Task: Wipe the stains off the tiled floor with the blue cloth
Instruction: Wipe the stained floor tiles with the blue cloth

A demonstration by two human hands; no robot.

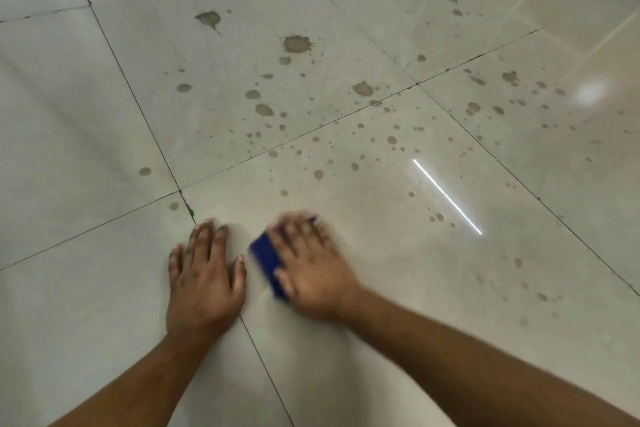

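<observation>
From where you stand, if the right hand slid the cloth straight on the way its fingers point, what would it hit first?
Probably the small brown stain just ahead of the right hand and its blue cloth. Bare tiled floor lies between, and more spots follow beyond it. The hand is blurred, so its exact line is uncertain.

An indoor room, kind unclear: all that shows is a glossy tiled floor [346, 288] of large pale tiles with dark grout lines [145, 121], brown stains [296, 44] spattered across it, and a ceiling light's reflection [446, 196] beside those stains.
</observation>
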